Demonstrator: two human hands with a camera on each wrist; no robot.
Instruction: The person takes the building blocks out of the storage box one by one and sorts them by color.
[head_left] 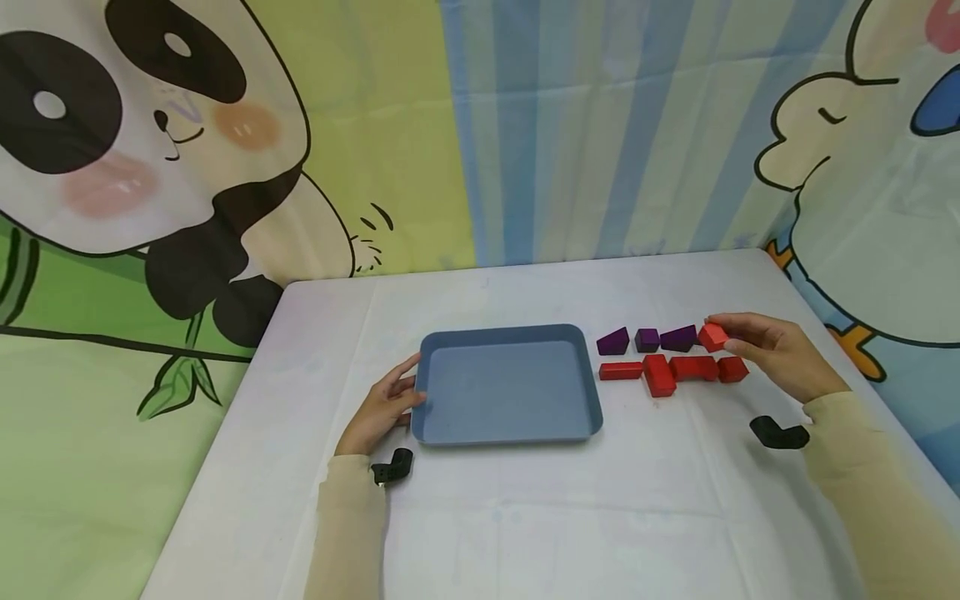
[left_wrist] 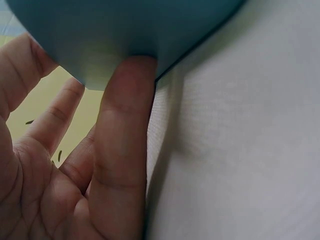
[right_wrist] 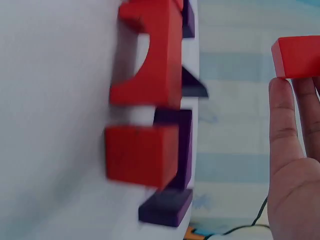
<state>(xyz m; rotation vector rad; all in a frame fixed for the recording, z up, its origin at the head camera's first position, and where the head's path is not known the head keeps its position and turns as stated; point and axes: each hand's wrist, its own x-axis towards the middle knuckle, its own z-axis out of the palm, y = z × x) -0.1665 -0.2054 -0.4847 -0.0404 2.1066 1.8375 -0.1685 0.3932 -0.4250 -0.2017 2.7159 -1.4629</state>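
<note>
A blue-grey tray lies on the table. My left hand touches its left side, thumb and forefinger at the edge, the other fingers loosely spread. In the left wrist view the thumb rests against the outer wall of the tray. My right hand pinches a red block above the right end of the block rows; the right wrist view shows this block at the fingertips. Below it sit a red cube and a red arch block.
Right of the tray stand a purple wedge, a small purple block and a purple triangular block. In front are a flat red block and a taller red block. Another purple block shows in the right wrist view. A printed cloth hangs behind.
</note>
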